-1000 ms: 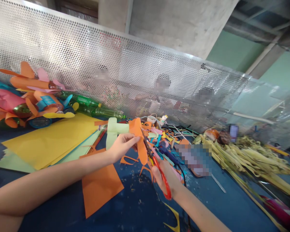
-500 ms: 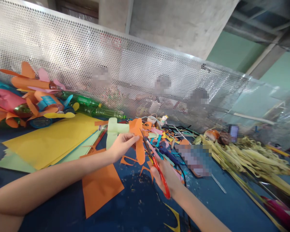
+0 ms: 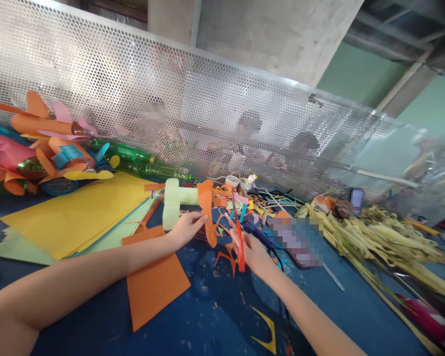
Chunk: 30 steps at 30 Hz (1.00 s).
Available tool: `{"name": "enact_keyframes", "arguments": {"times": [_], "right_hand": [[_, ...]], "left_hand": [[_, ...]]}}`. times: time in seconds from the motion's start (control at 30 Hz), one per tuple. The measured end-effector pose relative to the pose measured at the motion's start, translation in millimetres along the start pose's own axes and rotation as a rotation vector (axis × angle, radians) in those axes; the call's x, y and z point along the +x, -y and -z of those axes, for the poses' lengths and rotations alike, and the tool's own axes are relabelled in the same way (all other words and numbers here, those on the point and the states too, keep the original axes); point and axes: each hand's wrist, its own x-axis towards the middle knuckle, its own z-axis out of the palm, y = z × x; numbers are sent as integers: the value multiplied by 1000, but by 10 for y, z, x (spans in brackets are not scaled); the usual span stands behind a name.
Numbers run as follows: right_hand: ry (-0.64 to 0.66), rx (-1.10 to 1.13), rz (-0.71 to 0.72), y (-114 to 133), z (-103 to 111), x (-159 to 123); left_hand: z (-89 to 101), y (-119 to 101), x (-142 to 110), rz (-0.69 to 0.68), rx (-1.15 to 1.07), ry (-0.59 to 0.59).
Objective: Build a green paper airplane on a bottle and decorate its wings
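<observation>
My left hand [image 3: 185, 228] pinches an orange paper cut-out [image 3: 208, 217] that hangs down from its fingers, just above the blue table [image 3: 215, 316]. A pale green paper shape [image 3: 175, 200] lies right behind that hand. My right hand [image 3: 252, 251] is closed round red-handled scissors [image 3: 239, 238], whose blades point up and away, a little to the right of the orange piece and apart from it.
Yellow, green and orange paper sheets [image 3: 77, 217] lie at the left, with an orange sheet [image 3: 154, 282] near my forearm. Decorated bottles [image 3: 55, 153] line the perforated metal screen [image 3: 193, 113]. Paper scraps [image 3: 252, 202] and a heap of yellow strips [image 3: 385, 242] fill the right. People sit behind the screen.
The scissors have come off the orange paper and swung upright, away to the right. My left hand has dropped slightly with the orange piece.
</observation>
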Motion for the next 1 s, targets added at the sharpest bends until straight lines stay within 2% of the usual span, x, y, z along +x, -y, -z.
{"name": "enact_keyframes", "arguments": {"times": [0.2,0.53,0.63,0.77,1.0], "right_hand": [[-17,-251,-141,3,109,62],[-34,-690,-113,82,18,-31],[-28,-765,-70,131,40,-55],[-111,-857,27,132,123,-55],[-103,-964,-14,-56,179,38]], "left_hand": [[29,67,-18,-39,87,-119],[42,-14,-31,-70,20,-248],[36,6,-15,-61,-6,-239],[25,53,1,-51,-51,-184],[23,51,-31,-58,16,-141]]}}
